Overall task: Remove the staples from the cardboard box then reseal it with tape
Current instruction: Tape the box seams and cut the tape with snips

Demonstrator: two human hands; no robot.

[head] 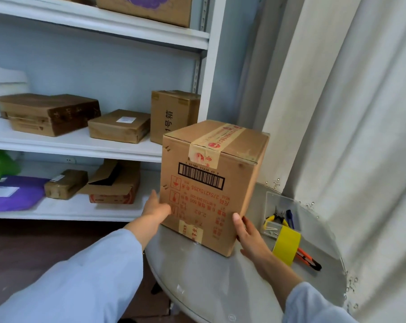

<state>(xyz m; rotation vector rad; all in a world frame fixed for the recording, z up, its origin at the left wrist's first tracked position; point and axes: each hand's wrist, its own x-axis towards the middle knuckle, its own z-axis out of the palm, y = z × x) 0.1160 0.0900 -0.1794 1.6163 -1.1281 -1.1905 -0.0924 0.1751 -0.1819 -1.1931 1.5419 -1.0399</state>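
A tall brown cardboard box [211, 183] stands upright on a round glass-topped table [204, 276]. It bears a barcode, upside-down red print and printed tape across its top seam. Staples show along its left edge. My left hand [154, 212] presses flat against the box's left side low down. My right hand [248, 234] presses against its right side near the bottom corner, thumb on the front face. A yellow roll of tape [285, 245] stands just right of my right hand.
A clear tray [276, 203] behind the tape holds yellow-handled pliers [275, 219], a blue pen and loose staples. An orange utility knife [308, 258] lies beside the roll. White shelves [81, 145] with several parcels stand to the left. A white curtain [360, 136] hangs on the right.
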